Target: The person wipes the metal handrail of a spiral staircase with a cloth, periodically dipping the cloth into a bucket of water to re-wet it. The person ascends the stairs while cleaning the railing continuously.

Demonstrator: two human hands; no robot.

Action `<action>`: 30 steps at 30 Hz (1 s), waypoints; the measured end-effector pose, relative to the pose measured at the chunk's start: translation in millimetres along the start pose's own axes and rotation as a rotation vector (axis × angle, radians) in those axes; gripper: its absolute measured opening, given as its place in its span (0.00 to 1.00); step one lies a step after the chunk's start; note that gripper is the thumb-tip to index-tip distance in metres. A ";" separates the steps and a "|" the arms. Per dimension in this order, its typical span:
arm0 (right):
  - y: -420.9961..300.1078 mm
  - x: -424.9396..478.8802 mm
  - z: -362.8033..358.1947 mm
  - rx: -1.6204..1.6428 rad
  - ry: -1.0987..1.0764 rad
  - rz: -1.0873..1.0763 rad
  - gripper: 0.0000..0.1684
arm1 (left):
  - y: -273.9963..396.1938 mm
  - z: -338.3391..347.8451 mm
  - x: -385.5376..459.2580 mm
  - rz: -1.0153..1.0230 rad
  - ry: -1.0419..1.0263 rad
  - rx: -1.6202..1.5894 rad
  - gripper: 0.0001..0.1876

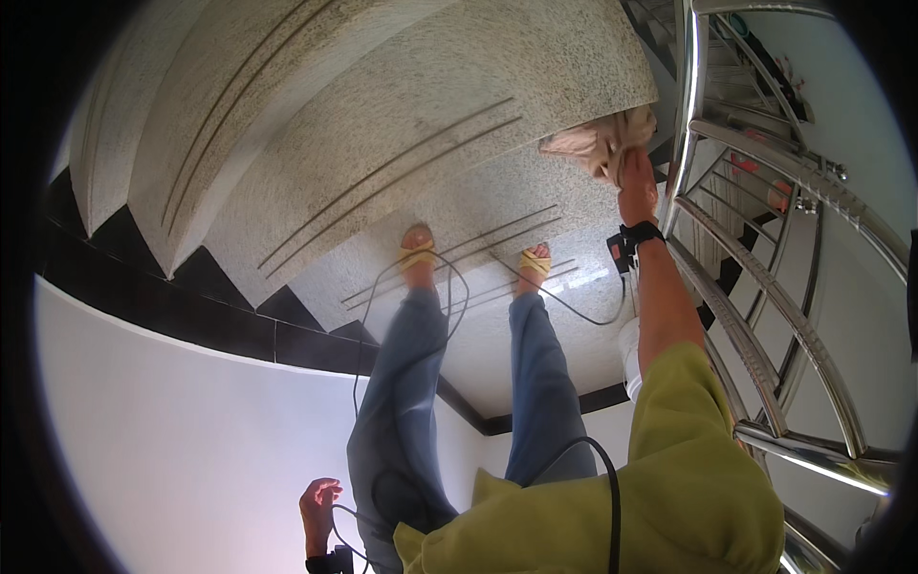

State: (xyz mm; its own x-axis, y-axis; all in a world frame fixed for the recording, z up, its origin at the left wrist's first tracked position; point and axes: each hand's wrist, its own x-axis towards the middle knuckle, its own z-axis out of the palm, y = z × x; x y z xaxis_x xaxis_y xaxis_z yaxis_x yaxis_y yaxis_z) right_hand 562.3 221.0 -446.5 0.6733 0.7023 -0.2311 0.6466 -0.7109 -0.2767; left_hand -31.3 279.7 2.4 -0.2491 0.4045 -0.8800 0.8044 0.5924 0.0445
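Observation:
My right hand (637, 188) reaches out at the upper right and holds a crumpled beige-pink cloth (599, 142). The cloth lies against a speckled stone stair step (430, 107), at the step's end beside the railing. The palm is hidden under the fingers and the cloth. At the lower left, my left hand (319, 495) hangs beside my leg with its fingers loosely bent and nothing visible in it. Both wrists wear black straps with small devices, and a thin black cable runs from the right one.
Curved stairs rise to the upper left along black skirting tiles (308, 351) and a white wall (179, 430). A tubular metal railing (760, 287) stands close on the right. A white bucket (631, 359) is partly behind my right arm. Black cable (466, 287) loops around my sandalled feet.

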 end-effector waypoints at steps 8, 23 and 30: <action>26.2 65.0 26.1 -0.200 -0.167 0.205 0.19 | 6.4 -2.1 10.1 -0.026 -0.043 -0.040 0.10; -26.1 -103.6 -3.8 -0.027 -0.421 0.141 0.15 | -1.3 -5.6 10.0 0.115 -0.052 -0.076 0.13; -7.8 -159.8 -139.8 1.094 0.210 0.896 0.14 | -12.1 -1.0 1.0 0.152 -0.069 -0.045 0.18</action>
State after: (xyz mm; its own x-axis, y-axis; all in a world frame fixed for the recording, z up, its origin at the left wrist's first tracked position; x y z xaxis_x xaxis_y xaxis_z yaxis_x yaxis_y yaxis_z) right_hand 499.9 109.1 -277.0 0.8017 -0.0478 -0.5958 -0.5498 -0.4501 -0.7036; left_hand -41.8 273.6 1.4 -0.0877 0.4436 -0.8919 0.8046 0.5595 0.1991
